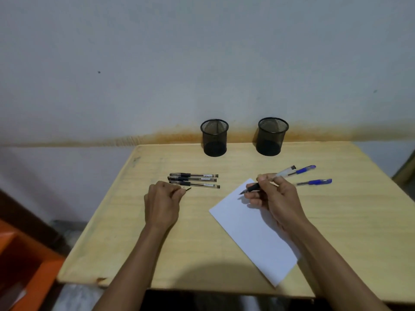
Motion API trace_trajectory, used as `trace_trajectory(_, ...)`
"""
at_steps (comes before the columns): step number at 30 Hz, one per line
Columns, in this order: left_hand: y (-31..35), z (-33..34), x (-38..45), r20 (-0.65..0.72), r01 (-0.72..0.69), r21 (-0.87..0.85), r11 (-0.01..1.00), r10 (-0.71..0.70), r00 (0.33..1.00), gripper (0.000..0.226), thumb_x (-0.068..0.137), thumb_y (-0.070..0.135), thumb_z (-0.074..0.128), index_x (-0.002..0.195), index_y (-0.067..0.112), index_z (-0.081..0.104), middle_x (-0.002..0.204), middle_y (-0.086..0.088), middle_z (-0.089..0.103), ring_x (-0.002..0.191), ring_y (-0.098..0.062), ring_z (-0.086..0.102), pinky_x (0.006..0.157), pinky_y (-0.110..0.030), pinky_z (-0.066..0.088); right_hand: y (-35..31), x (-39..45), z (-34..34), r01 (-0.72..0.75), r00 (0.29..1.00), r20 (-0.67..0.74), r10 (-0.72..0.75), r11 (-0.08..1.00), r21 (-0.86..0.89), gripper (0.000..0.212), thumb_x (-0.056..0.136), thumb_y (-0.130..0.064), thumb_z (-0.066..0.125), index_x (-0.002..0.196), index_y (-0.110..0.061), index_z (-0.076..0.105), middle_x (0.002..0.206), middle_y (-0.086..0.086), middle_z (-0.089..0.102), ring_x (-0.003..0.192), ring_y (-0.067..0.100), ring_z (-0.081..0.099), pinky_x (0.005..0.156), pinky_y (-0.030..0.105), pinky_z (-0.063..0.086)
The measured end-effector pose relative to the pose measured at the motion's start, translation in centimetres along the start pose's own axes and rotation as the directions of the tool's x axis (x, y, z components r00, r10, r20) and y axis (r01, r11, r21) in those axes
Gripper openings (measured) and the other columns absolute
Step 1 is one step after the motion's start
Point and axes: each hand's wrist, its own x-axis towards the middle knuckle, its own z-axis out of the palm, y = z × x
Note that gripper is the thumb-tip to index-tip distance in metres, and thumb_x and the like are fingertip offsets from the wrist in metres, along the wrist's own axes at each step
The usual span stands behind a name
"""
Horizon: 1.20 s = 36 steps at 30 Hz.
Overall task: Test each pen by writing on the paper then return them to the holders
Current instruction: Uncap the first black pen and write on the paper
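My right hand grips an uncapped black pen, its tip touching the far corner of the white paper. My left hand is closed on a small black pen cap that pokes out past the fingers. Three black pens lie side by side on the table just beyond my left hand. Two blue pens lie to the right, past my right hand. Two empty black mesh holders stand at the table's far edge, a left holder and a right holder.
The wooden table stands against a pale wall. An orange object sits low at the left, beside the table. The table's near left corner is chipped.
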Motion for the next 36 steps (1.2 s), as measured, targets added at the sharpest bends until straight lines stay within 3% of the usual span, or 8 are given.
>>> trace_trajectory(3, 0.6, -0.1, -0.7, -0.092, -0.018, -0.072, 0.997, 0.012, 0.996, 0.023, 0.092, 0.035, 0.065, 0.103, 0.017, 0.072, 0.102, -0.004, 0.065, 0.101, -0.030, 0.056, 0.086, -0.048, 0.049, 0.3, -0.2, 0.3, 0.031, 1.000, 0.005, -0.030, 0.999, -0.040, 0.007, 0.097, -0.009, 0.067, 0.098, -0.003, 0.062, 0.080, 0.017, 0.078, 0.070, 0.022, 0.077, 0.064, 0.032, 0.063)
trace_trajectory(6, 2.1, -0.5, -2.1, -0.189, -0.253, -0.147, 0.956, 0.224, 0.956, 0.023, 0.086, 0.035, 0.070, 0.101, 0.017, 0.071, 0.099, 0.005, 0.064, 0.096, -0.021, 0.057, 0.079, -0.044, 0.051, 0.6, -0.6, 1.0, 0.068, 0.997, 0.038, -0.067, 0.997, -0.032, 0.014, 0.090, 0.008, 0.071, 0.093, 0.001, 0.059, 0.072, 0.019, 0.071, 0.063, 0.022, 0.073, 0.060, 0.028, 0.061)
trace_trajectory(12, 3.1, 1.0, -3.4, 0.210, -0.512, -0.227, 0.829, 0.555, 0.805, 0.062, 0.075, 0.062, 0.075, 0.121, 0.021, 0.070, 0.122, 0.004, 0.065, 0.116, -0.013, 0.056, 0.096, -0.038, 0.047, 2.4, -1.1, 0.4, 0.096, 0.981, 0.178, -0.075, 0.989, -0.109, 0.010, 0.090, 0.013, 0.066, 0.090, 0.006, 0.060, 0.068, 0.021, 0.066, 0.059, 0.020, 0.071, 0.062, 0.026, 0.060)
trace_trajectory(19, 3.3, 1.6, -2.0, 0.473, -0.568, -0.087, 0.819, 0.536, 0.700, 0.079, 0.073, 0.087, 0.050, 0.140, 0.046, 0.050, 0.155, 0.015, 0.037, 0.144, -0.009, 0.027, 0.118, -0.035, 0.023, 2.6, -0.9, -0.4, 0.192, 0.947, 0.306, -0.095, 0.932, -0.308, 0.011, 0.084, 0.012, 0.075, 0.088, 0.006, 0.066, 0.081, 0.019, 0.077, 0.079, 0.032, 0.077, 0.073, 0.039, 0.064)
trace_trajectory(23, 3.0, 1.6, -1.8, 0.497, -0.581, -0.065, 0.811, 0.531, 0.686, 0.085, 0.073, 0.089, 0.044, 0.146, 0.045, 0.040, 0.158, 0.016, 0.032, 0.148, -0.007, 0.020, 0.120, -0.037, 0.020, 2.8, -0.6, 0.9, 0.233, 0.936, 0.337, -0.105, 0.901, -0.365, 0.014, 0.079, 0.011, 0.079, 0.085, 0.003, 0.068, 0.077, 0.015, 0.076, 0.071, 0.025, 0.076, 0.066, 0.034, 0.061)
trace_trajectory(28, 2.4, 1.5, -1.7, 0.486, -0.634, -0.079, 0.769, 0.585, 0.649, 0.083, 0.077, 0.087, 0.037, 0.147, 0.043, 0.038, 0.159, 0.010, 0.033, 0.150, -0.013, 0.022, 0.121, -0.044, 0.020, 3.3, 0.4, 2.5, 0.242, 0.926, 0.367, -0.084, 0.880, -0.409, 0.015, 0.075, 0.010, 0.082, 0.079, 0.000, 0.071, 0.081, 0.014, 0.078, 0.078, 0.036, 0.075, 0.070, 0.046, 0.060)
trace_trajectory(32, 0.8, 1.6, -1.7, 0.419, -0.705, -0.025, 0.709, 0.647, 0.637, 0.080, 0.081, 0.081, 0.044, 0.148, 0.037, 0.042, 0.157, 0.006, 0.039, 0.149, -0.018, 0.027, 0.118, -0.045, 0.024, 3.8, 0.6, 4.0, 0.213, 0.942, 0.327, -0.078, 0.891, -0.401, 0.017, 0.071, 0.016, 0.078, 0.072, 0.003, 0.067, 0.070, 0.023, 0.073, 0.059, 0.043, 0.064, 0.055, 0.044, 0.050)
trace_trajectory(36, 0.1, 1.3, -1.7, 0.358, -0.728, -0.025, 0.685, 0.686, 0.633, 0.078, 0.084, 0.079, 0.042, 0.145, 0.032, 0.048, 0.155, 0.005, 0.042, 0.148, -0.020, 0.030, 0.117, -0.048, 0.026, 5.0, 0.9, 5.1, 0.204, 0.941, 0.328, -0.077, 0.905, -0.372, 0.022, 0.068, 0.007, 0.078, 0.062, -0.001, 0.058, 0.066, 0.034, 0.065, 0.054, 0.025, 0.053, 0.052, 0.040, 0.041)
